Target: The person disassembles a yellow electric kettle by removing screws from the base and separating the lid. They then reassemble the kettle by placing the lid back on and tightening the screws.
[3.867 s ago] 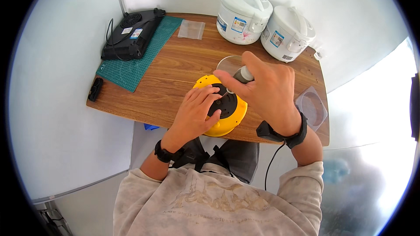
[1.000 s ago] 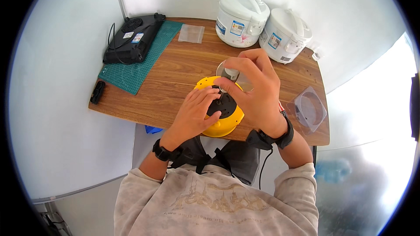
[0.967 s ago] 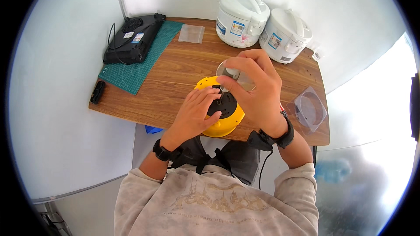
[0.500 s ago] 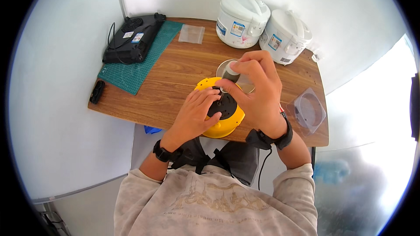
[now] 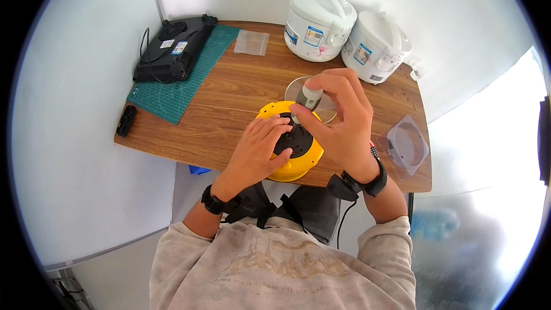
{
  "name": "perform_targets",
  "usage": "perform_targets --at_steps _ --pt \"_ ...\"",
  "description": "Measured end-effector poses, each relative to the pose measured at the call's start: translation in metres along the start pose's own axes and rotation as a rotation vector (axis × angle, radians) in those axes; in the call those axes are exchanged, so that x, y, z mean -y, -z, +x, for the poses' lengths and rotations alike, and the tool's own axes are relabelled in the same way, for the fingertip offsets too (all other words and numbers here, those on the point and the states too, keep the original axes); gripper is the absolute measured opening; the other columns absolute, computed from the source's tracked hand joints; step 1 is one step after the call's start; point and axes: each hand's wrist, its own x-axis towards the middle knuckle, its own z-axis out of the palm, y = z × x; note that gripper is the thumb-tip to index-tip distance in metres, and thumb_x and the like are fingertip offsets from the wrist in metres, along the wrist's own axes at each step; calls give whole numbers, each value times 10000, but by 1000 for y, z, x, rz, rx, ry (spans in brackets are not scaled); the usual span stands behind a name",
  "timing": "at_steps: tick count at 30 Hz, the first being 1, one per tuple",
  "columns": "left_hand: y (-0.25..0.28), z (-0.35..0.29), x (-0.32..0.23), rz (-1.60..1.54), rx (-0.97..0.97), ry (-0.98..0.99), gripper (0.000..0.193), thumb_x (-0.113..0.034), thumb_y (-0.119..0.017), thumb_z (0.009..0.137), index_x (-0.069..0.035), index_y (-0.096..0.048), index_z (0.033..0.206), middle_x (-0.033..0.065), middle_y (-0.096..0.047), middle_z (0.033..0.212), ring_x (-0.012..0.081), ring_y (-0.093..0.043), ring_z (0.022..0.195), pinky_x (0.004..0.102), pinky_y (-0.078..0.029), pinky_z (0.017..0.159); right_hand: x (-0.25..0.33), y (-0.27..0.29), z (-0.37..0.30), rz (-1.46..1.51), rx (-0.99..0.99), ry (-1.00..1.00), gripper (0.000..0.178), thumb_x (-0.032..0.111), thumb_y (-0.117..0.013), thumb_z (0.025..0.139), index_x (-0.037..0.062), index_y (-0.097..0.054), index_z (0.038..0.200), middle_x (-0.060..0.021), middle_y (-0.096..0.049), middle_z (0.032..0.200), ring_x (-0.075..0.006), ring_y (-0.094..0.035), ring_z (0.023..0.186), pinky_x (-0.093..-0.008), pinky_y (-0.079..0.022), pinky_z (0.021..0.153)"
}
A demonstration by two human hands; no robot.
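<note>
A round yellow housing (image 5: pixel 294 169) with a black slotted plate (image 5: pixel 299 144) in its middle lies at the table's near edge. My left hand (image 5: pixel 255 148) rests on it, fingers stretched over the plate and thumb spread apart. My right hand (image 5: pixel 343 123) pinches the grey and white handle of a screwdriver (image 5: pixel 310 97) between thumb and fingers. The screwdriver stands tilted, its shaft pointing down at the middle of the plate between my left thumb and fingers. Whether its tip sits in a screw cannot be made out. Partly behind my right hand lies a clear round lid (image 5: pixel 291 88) with a pale rim.
Two white rice cookers (image 5: pixel 319 27) stand at the back right. A black appliance (image 5: pixel 172 51) with a cable lies on a green cutting mat (image 5: pixel 158 99) at the left. Nearby are a clear bag (image 5: pixel 251 42), a black object (image 5: pixel 126 121) and, at the right, a transparent plastic tray (image 5: pixel 406 146).
My right hand has shifted slightly to the right and its fingers have turned around the screwdriver's handle, which now shows more of its white end. My left hand has stayed put.
</note>
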Motion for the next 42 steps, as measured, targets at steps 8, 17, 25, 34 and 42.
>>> perform_targets --at_steps 8,17,25,34,42 --pt "-3 1 1 -13 -16 -9 448 -236 -694 894 -80 -564 1294 107 -553 1393 303 -476 1352 479 -317 1176 0 0 -8 0 -61 38 415 -14 -827 711 66 -671 1086 -110 -658 1035 -255 -672 908 -340 -550 770" --pt "0 2 0 -13 -9 -14 457 -245 -681 896 -78 -562 1305 101 -545 1412 293 -469 1362 468 -309 1184 -8 -2 -7 100 -69 9 414 7 -855 701 78 -685 1072 -104 -625 1046 -251 -658 880 -322 -547 754" --pt "-1 1 0 -16 3 6 458 -241 -675 899 -69 -556 1307 110 -550 1397 306 -477 1349 473 -315 1179 0 7 -4 -72 -15 17 412 -19 -811 713 63 -673 1093 -113 -669 1089 -258 -683 929 -342 -559 782" --pt "-1 2 -1 -33 -23 -10 458 -256 -666 912 -74 -548 1316 121 -553 1391 312 -474 1354 480 -307 1182 -1 4 -1 39 -42 61 434 35 -866 705 63 -667 1090 -117 -682 1124 -264 -690 964 -339 -559 814" --pt "0 2 -1 -21 -16 -7 459 -248 -672 909 -79 -547 1317 120 -554 1388 313 -478 1349 482 -307 1181 0 8 0 1 35 -4 432 30 -867 697 59 -679 1086 -119 -708 1125 -295 -711 968 -366 -566 865"
